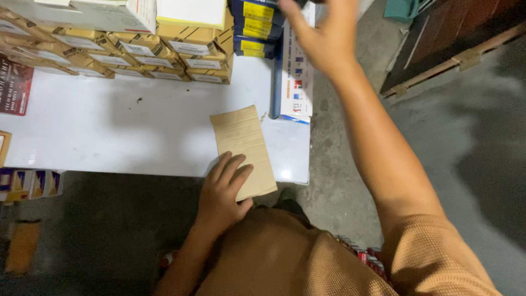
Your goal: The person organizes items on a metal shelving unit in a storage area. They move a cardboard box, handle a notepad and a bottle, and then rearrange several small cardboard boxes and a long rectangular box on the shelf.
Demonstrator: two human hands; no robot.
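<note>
Bare white table [126,131] surface lies open left of the brown paper envelope [244,151], bounded at the rear by stacked tan cartons [164,52] and blue boxes [255,27], at right by a flat white-and-blue box [296,82].

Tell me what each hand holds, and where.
Left hand presses the flat brown paper envelope's near end on the white table. Right hand holds nothing visible.

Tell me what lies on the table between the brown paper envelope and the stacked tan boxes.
Nothing but bare white table lies between the brown envelope and the stacked tan boxes, apart from a small dark speck, in the head view.
</note>
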